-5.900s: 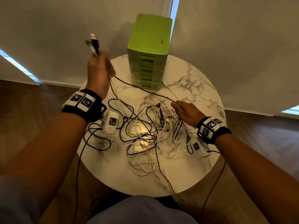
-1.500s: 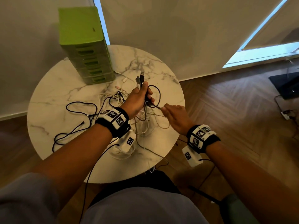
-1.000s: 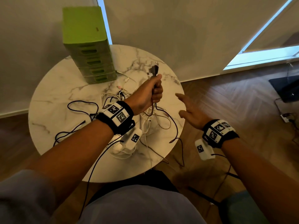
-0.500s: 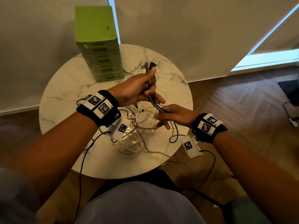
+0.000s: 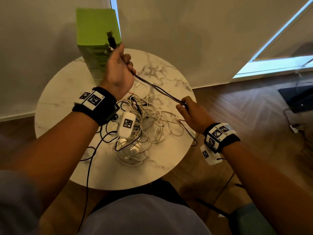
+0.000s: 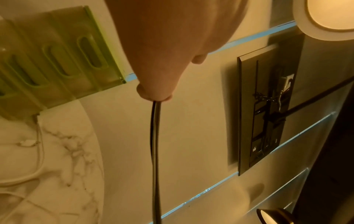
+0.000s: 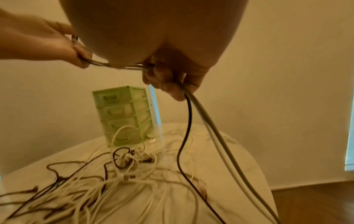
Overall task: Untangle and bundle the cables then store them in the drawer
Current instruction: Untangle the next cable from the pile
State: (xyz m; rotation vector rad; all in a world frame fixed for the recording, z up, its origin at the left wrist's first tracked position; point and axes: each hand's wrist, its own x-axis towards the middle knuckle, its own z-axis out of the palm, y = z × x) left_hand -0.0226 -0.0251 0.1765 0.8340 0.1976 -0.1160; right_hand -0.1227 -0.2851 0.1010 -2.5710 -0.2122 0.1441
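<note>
My left hand [image 5: 121, 65] is raised in front of the green drawer unit [image 5: 94, 31] and grips a doubled black cable [image 5: 159, 89], whose USB plugs [image 5: 111, 39] stick up above the fist. The cable runs taut down to my right hand [image 5: 185, 106], which pinches it above the table's right side. In the right wrist view the black cable [image 7: 184, 136] hangs from my right hand [image 7: 166, 75] toward the table, with my left hand [image 7: 57, 44] at the upper left. A tangle of white and black cables [image 5: 145, 126] lies on the round marble table [image 5: 59, 92].
The green drawer unit [image 7: 124, 112] stands at the table's far edge with its drawers closed. A wall runs behind the table. Wooden floor lies to the right, with a dark mat [image 5: 298, 97] and loose wires on it. Sensor cables trail from both wristbands.
My left hand has risen toward the drawer unit with the plugs. My right hand slid down and right along the black cable, pulling the doubled length straight. The view has shifted back left.
</note>
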